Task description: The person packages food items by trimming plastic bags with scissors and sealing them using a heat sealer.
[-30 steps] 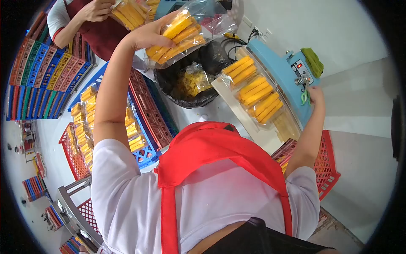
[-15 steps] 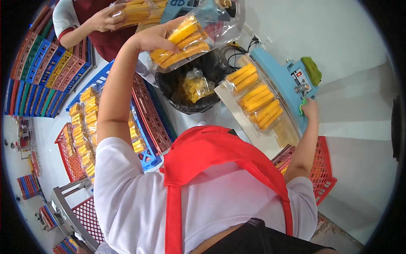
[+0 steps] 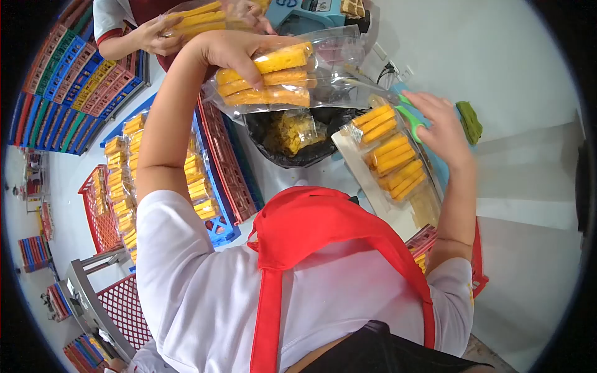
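Observation:
My left hand (image 3: 235,55) grips a clear plastic bag of yellow bread-like sticks (image 3: 267,96), thumb across the front. The bag's loose end stretches to the right. My right hand (image 3: 443,127) holds green-handled scissors (image 3: 411,124), fingers at the handles. Their blades point left, at the bag's loose end; whether they are cutting it I cannot tell. Below the scissors, bagged yellow sticks (image 3: 393,155) lie on a pale shelf (image 3: 357,171) in front of a light-blue machine, which my right hand and arm partly cover.
A bin lined with a black bag (image 3: 280,160) stands beneath my left hand, holding yellow scraps and plastic. To the left, a blue crate (image 3: 225,235) carries many bagged sticks. Another person's hand (image 3: 163,36) holds a similar bag at top left. A green cloth (image 3: 469,121) rests at right.
My right hand has lifted the scissors from beside the machine's knob and brought them left to the bag. My left hand has moved slightly right and levelled the bag.

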